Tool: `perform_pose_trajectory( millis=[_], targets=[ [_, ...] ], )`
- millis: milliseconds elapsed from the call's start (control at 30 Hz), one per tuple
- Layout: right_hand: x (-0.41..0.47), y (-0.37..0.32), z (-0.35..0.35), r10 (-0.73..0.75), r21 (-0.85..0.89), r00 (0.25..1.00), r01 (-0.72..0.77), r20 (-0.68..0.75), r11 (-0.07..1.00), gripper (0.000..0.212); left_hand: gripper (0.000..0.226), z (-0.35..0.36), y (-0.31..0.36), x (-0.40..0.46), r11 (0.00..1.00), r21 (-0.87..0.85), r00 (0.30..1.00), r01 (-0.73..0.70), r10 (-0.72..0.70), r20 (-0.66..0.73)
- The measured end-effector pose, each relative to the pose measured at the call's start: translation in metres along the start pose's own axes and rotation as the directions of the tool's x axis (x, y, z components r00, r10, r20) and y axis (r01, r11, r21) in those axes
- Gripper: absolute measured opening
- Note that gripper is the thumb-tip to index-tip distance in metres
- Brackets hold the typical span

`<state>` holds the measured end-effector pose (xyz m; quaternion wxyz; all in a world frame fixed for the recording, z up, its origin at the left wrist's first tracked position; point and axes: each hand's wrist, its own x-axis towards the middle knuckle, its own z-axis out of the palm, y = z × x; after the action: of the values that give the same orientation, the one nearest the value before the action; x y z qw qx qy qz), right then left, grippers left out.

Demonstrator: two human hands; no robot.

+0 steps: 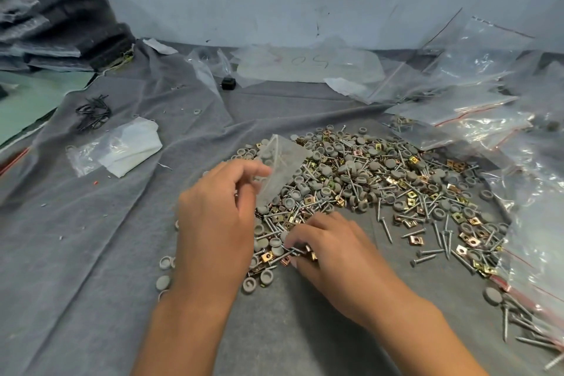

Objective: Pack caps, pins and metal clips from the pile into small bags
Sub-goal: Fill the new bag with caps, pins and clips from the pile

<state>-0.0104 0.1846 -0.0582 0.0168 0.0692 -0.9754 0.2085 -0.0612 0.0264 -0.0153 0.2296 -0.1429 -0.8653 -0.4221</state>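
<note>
The work surface is covered by a grey cloth (91, 238), matt, felt-like and creased. The pile (381, 180) contains matt grey plastic caps (351, 168), bright metal pins (386, 227) with threaded shanks, and glossy brass-toned metal clips (410, 159). The small bag (280, 168) is thin, translucent plastic film. At 2 o'clock lie glossy clear plastic bags (476, 101) with red seal strips.

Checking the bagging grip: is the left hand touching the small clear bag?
Touching. The head view shows the left hand pinching the small clear bag at its lower edge between thumb and fingers, above the pile.
</note>
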Motion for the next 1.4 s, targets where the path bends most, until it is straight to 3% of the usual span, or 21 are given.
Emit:
perform_pose_trajectory(
  millis=[267,400,467,567,700,833,933,1100,1200,1300,1400],
  targets=[
    [-0.005,0.001,-0.002,-0.012,-0.135,1.0,0.009,-0.021,0.991,0.006,0.031,0.005,0.006,-0.002,0.999,-0.021,0.993,-0.036,0.038,0.111],
    [-0.007,0.011,-0.005,-0.031,-0.162,0.999,0.024,-0.043,0.986,0.018,0.033,0.005,0.007,0.0,0.997,0.023,0.989,-0.074,0.07,0.133],
    [-0.008,0.016,-0.008,-0.044,-0.128,0.997,0.035,-0.065,0.991,0.018,0.036,0.006,0.006,-0.001,0.996,0.029,0.984,-0.082,0.076,0.163],
    [-0.008,0.024,-0.02,-0.03,0.084,0.984,0.045,-0.174,0.995,0.018,0.043,0.008,0.006,-0.002,0.995,0.046,0.971,-0.084,0.071,0.228],
    [-0.01,0.019,-0.044,-0.048,0.259,0.822,0.234,-0.567,0.937,0.018,0.049,0.011,0.006,-0.001,0.991,0.087,0.958,-0.098,0.07,0.28],
    [-0.011,0.006,-0.046,-0.121,0.15,0.71,0.306,-0.694,0.94,0.015,0.051,0.014,0.007,-0.004,0.989,0.07,0.93,-0.127,0.094,0.355],
    [-0.007,0.005,-0.037,-0.179,0.058,0.752,0.278,-0.634,0.959,0.015,0.053,0.018,0.009,-0.006,0.988,0.055,0.917,-0.143,0.111,0.384],
    [-0.003,0.018,-0.034,-0.05,0.199,0.809,0.203,-0.586,0.959,0.016,0.051,0.019,0.008,-0.006,0.993,0.039,0.934,-0.115,0.095,0.345],
    [-0.005,0.027,-0.024,0.043,0.228,0.923,0.05,-0.382,0.972,0.02,0.049,0.017,0.008,-0.005,0.994,0.04,0.953,-0.099,0.083,0.293],
    [-0.007,0.022,-0.007,0.082,0.072,0.983,-0.07,-0.166,0.995,0.016,0.049,0.016,0.011,-0.004,0.996,0.032,0.971,-0.079,0.07,0.228],
    [-0.007,0.013,0.001,0.114,-0.079,0.989,-0.122,-0.096,0.989,0.017,0.05,0.014,0.011,-0.003,0.996,0.03,0.98,-0.078,0.071,0.187]
  ],
)
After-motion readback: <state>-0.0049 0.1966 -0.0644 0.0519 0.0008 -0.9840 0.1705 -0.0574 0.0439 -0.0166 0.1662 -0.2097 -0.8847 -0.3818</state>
